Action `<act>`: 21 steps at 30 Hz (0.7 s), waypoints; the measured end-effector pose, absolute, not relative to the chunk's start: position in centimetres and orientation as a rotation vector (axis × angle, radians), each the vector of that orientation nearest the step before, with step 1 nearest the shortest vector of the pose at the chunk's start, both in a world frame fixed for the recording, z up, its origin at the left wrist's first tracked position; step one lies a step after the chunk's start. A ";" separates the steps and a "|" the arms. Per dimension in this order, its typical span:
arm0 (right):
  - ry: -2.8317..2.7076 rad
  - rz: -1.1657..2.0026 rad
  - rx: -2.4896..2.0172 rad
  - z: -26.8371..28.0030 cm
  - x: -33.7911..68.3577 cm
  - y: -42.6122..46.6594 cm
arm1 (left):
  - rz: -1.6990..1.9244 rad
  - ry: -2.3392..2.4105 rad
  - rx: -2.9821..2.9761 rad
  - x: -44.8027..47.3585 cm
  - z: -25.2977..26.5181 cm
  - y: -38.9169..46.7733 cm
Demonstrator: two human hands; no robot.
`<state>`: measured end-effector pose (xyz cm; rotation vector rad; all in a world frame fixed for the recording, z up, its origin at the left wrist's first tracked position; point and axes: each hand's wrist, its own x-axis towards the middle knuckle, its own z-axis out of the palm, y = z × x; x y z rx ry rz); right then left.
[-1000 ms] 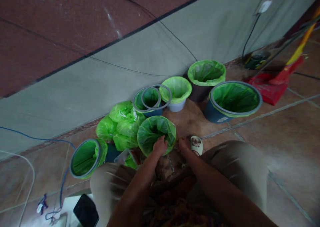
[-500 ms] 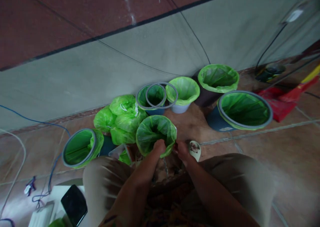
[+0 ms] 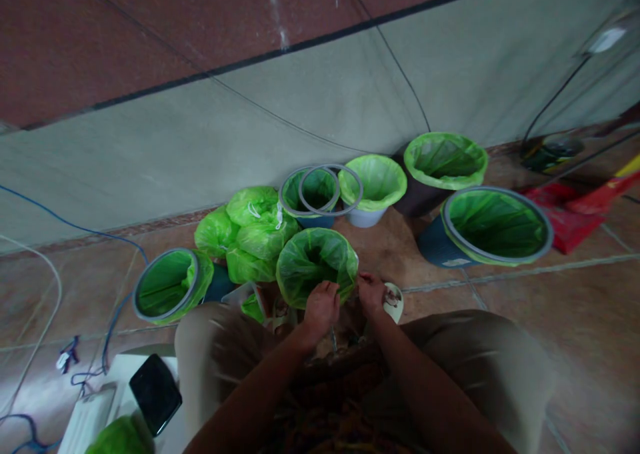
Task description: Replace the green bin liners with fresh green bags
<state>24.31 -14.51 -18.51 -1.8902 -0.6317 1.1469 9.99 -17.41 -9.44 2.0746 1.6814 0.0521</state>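
Between my knees stands a bin lined with a light green bin liner point(image 3: 300, 257), its top edge folded outward. My left hand point(image 3: 323, 309) is closed on the liner at the front rim. Pinched at the rim's right side is my right hand point(image 3: 371, 295), its fingertips against the liner's edge. The bin's body is mostly hidden under the liner and my hands. Just behind it is a blue lined bin point(image 3: 316, 222) with two loose grey rings point(image 3: 354, 206) lying across its top. A white lined bin point(image 3: 367, 217) stands beside that one.
Knotted green bags point(image 3: 255, 237) lie against the wall. A ringed bin point(image 3: 167, 284) leans at left; a dark bin point(image 3: 420, 197) and blue bin point(image 3: 443, 241) stand right, near a red dustpan point(image 3: 570, 214). A phone point(image 3: 156, 394) rests on a white surface; cables cross the floor.
My left hand has come up from inside the bin's front to its rim, with its back now showing. My right hand stays at the right edge. The view has shifted slightly.
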 end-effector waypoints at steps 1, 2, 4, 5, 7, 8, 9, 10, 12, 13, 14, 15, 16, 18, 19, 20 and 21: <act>-0.641 1.124 -1.873 -18.4 24.0 -14.6 | -0.005 1.648 2.119 10.2 -9.6 -18.1; -0.662 1.103 -1.855 -18.3 23.8 -14.7 | -0.077 1.636 2.149 10.4 -9.8 -18.6; -0.757 1.041 -1.840 -18.0 23.4 -14.9 | -0.242 1.648 2.164 10.7 -10.2 -19.1; -0.827 0.996 -1.850 -17.9 23.2 -14.9 | -0.321 1.663 2.157 10.8 -10.5 -19.2; -0.985 0.910 -1.907 -17.5 23.0 -14.9 | -0.437 1.684 2.137 10.9 -10.9 -19.1; -1.056 0.882 -1.950 -17.3 23.0 -14.7 | -0.475 1.686 2.129 10.8 -11.0 -19.0; -1.112 0.873 -1.999 -17.1 22.9 -14.5 | -0.504 1.681 2.123 10.8 -11.2 -18.9; -1.161 0.875 -2.056 -16.9 22.8 -14.3 | -0.522 1.672 2.122 10.7 -11.4 -18.8; -1.248 0.894 -2.181 -16.5 22.6 -13.6 | -0.547 1.643 2.128 10.5 -11.7 -18.7; -1.288 0.909 -2.242 -16.3 22.5 -13.3 | -0.559 1.627 2.132 10.4 -11.8 -18.6; -1.321 0.923 -2.295 -16.1 22.5 -13.1 | -0.568 1.609 2.139 10.3 -11.9 -18.5; -1.346 0.934 -2.332 -16.0 22.4 -13.0 | -0.574 1.587 2.149 10.2 -12.0 -18.4; -1.364 0.939 -2.353 -15.9 22.3 -12.9 | -0.576 1.562 2.161 10.0 -12.0 -18.3; -1.373 0.939 -2.344 -15.8 22.2 -13.2 | -0.577 1.513 2.188 9.4 -11.9 -18.0; -1.358 0.939 -2.322 -15.8 22.2 -13.5 | -0.577 1.491 2.202 8.9 -11.8 -17.8; -1.327 0.941 -2.291 -15.8 22.2 -13.9 | -0.574 1.476 2.213 8.3 -11.6 -17.6; -1.278 0.945 -2.257 -15.9 22.2 -14.2 | -0.576 1.463 2.227 7.7 -11.5 -17.4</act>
